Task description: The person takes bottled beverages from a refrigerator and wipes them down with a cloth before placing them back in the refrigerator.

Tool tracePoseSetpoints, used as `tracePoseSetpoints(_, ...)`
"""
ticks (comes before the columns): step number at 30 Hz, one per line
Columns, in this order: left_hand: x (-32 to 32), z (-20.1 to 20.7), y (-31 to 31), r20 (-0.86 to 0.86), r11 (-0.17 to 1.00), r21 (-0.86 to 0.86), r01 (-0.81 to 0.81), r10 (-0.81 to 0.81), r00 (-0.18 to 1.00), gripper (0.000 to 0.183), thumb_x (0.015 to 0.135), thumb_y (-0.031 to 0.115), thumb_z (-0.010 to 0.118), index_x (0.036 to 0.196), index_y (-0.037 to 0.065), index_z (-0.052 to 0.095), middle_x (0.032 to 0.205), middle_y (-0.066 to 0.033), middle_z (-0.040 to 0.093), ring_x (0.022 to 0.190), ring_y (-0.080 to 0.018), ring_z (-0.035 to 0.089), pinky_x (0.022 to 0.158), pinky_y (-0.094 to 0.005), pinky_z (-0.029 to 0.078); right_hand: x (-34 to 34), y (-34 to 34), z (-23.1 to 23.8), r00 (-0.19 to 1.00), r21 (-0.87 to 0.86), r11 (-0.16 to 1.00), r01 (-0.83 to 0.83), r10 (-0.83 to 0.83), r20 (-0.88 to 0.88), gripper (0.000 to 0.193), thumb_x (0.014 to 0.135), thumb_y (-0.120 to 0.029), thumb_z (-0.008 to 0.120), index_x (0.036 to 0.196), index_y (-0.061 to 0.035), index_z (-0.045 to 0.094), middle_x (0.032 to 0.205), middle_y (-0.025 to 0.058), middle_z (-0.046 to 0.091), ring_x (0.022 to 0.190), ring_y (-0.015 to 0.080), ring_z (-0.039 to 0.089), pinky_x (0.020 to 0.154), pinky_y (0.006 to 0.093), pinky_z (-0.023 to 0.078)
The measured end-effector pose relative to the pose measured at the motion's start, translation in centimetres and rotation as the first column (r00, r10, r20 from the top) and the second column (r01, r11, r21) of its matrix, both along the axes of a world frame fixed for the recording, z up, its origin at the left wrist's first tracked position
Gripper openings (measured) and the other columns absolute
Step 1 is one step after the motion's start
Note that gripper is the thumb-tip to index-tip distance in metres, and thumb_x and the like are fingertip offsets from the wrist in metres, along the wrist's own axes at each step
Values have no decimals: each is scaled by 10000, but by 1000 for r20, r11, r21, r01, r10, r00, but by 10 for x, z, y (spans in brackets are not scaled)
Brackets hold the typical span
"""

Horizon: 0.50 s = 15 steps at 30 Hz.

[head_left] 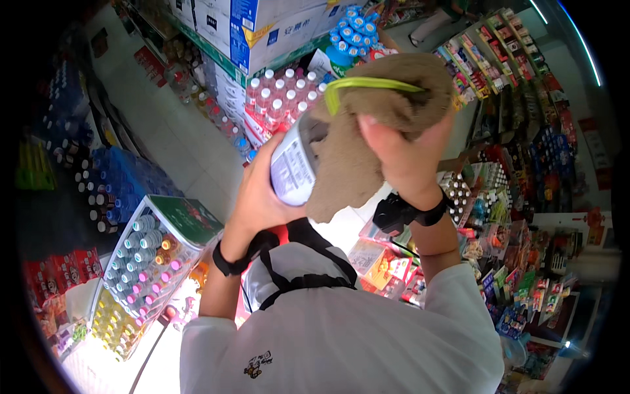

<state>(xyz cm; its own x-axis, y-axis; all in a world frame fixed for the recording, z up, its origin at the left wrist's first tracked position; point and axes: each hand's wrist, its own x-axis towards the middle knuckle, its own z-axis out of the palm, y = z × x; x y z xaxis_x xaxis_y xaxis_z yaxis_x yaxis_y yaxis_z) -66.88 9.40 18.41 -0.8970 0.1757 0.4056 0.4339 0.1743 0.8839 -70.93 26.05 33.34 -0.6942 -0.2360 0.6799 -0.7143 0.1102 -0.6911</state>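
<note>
My left hand (261,192) is wrapped round the lower part of a rounded container with a pale lilac-white label (292,172), held up in front of my chest. A brown cloth (346,154) with a bright yellow-green edge lies against the container and covers much of its far side, so its top is hidden. My right hand (408,156) grips the bunched cloth, with its fingers partly sunk in the folds. Each wrist wears a black strap; a small black device (392,214) sits on the right one.
Pink-tinted bottles with white caps (279,98) stand ahead beside stacked cartons (282,26). A drinks display case (147,256) is at the left. Packed snack shelves (525,289) line the right. At the far top, another person's legs (434,27) show.
</note>
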Motion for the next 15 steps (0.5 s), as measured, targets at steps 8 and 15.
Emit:
tracePoseSetpoints(8, 11, -7, 0, 31, 941, 285, -184, 182, 983, 1008, 462, 292, 915, 1277, -48, 430, 1139, -159, 614, 1032, -197, 600, 922, -349, 445, -23, -30, 14, 595, -413, 887, -207, 449, 667, 321, 887, -150, 566, 1173, -11, 518, 1082, 50, 584, 987, 111, 546, 878, 268, 437)
tracePoseSetpoints(15, 26, -5, -2, 65, 954, 182, -237, 228, 971, 986, 443, 278, 918, 1251, -46, 453, 1109, -154, 624, 995, -192, 615, 889, -331, 465, -2, -7, -13, 713, -305, 926, -224, 369, 596, 423, 836, -202, 662, 1184, -13, 512, 1149, 62, 564, 1037, 130, 535, 902, 279, 433)
